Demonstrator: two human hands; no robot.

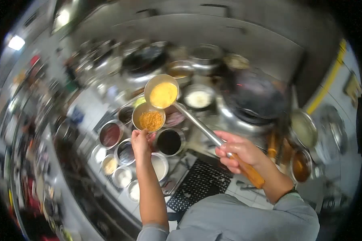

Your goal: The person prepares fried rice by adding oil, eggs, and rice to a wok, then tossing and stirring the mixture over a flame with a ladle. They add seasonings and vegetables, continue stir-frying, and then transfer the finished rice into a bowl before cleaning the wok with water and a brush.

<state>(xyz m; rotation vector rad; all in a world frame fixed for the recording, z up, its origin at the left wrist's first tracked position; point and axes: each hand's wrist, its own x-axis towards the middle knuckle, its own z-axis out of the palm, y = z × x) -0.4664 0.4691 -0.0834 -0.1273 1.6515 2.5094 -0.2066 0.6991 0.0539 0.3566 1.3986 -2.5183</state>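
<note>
My right hand (240, 153) is wrapped round a long ladle (199, 124), gripping it where the metal shaft meets the wooden handle. Yellow liquid (163, 94) fills much of the ladle's bowl, which is raised in front of me. Just below it, my left hand (141, 144) pinches the near rim of a metal bowl (136, 116). Orange-brown crumbly bits (151, 121) lie inside that bowl. The ladle's lower edge overlaps the bowl's far rim in this view. Beside my left hand stands a container of dark liquid (169, 141).
Small containers crowd the left, including one with dark red contents (110, 134). A large dark wok (253, 100) sits on the stove at the right, with a pot of brown liquid (301, 165) nearer me. A perforated black mat (205, 180) lies by my body.
</note>
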